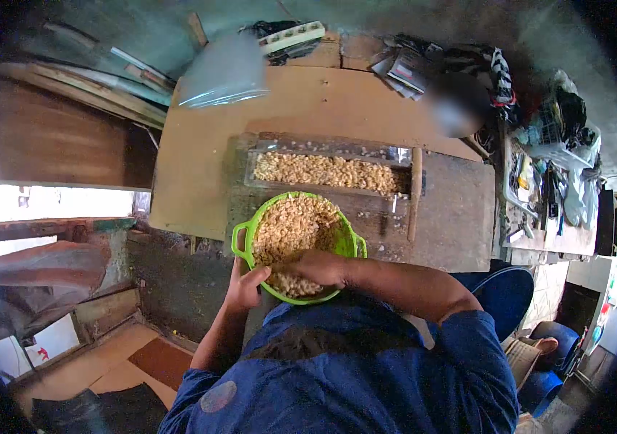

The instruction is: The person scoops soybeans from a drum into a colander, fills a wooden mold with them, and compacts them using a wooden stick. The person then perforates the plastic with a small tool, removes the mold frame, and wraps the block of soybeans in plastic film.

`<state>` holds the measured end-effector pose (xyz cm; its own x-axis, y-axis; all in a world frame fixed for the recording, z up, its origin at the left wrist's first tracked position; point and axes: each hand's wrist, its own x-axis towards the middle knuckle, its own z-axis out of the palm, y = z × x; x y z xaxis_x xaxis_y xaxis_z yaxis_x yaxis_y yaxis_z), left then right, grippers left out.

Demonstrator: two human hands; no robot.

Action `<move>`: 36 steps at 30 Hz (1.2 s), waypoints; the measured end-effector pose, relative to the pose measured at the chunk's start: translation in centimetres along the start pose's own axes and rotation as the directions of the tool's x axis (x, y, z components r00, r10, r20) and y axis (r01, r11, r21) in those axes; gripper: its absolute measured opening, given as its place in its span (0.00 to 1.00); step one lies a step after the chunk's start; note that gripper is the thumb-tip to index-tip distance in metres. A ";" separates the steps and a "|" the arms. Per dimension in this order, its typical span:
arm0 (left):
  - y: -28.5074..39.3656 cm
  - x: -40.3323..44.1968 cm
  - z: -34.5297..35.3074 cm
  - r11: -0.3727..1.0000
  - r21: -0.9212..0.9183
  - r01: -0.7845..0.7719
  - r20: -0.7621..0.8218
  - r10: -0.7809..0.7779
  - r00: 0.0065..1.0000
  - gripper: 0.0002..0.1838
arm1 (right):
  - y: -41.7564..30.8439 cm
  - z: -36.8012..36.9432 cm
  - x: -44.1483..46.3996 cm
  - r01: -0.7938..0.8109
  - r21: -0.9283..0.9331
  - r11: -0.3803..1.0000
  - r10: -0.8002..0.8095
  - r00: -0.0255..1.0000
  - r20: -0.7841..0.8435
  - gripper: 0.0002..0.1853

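Note:
A lime-green basin (241, 239) with two side handles is held against my body at the front of the table. It is full of a tan, lumpy, grain-like food (297, 220). My left hand (247, 288) grips the near-left rim, thumb over the edge. My right hand (317, 267) reaches into the food from the right; its fingers are buried or hidden, so their closure does not show. Beyond the basin, a long rectangular mould (250, 165) holds a layer of similar lumps, with a short dark gap at its right end.
A wooden rod (415, 195) lies across the mould's right end, on a dark board (453, 217). Clear plastic sheets (223, 72) and a power strip (292, 37) are at the back. Cluttered shelving (550, 181) and a blue barrel (507, 300) stand at right.

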<state>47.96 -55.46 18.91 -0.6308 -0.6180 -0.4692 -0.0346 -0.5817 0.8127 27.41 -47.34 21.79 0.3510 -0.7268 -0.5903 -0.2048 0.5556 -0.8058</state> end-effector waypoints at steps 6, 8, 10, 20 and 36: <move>-1.7 1.1 1.6 0.993 0.063 -0.104 0.083 0.099 0.992 0.44 | 3.7 -3.7 -0.9 0.348 -0.323 0.880 -0.418 0.891 -0.178 0.23; -2.6 1.5 1.5 0.934 0.293 -0.203 0.096 0.183 0.978 0.48 | 3.2 -4.6 -0.6 0.056 0.841 0.539 0.211 0.957 -0.199 0.25; -2.9 1.6 1.7 0.863 0.436 -0.257 0.100 0.237 0.966 0.49 | 9.5 -6.0 2.1 0.345 0.700 0.625 -0.061 0.916 -0.397 0.12; -1.1 0.8 3.4 0.994 0.023 -0.110 -0.014 0.110 0.994 0.49 | 5.4 -14.5 -2.5 0.419 0.596 0.684 0.242 0.641 -0.729 0.16; -1.0 0.0 3.2 0.981 -0.192 0.006 -0.081 -0.022 0.996 0.57 | 11.3 -17.0 -8.6 -0.233 -0.224 0.946 -0.107 0.426 -0.898 0.09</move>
<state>45.48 -53.16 19.20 -0.5651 -0.6458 -0.5135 0.1110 -0.6762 0.7283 6.58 -41.65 16.96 -0.6495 -0.7319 -0.2063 -0.4801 0.6051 -0.6352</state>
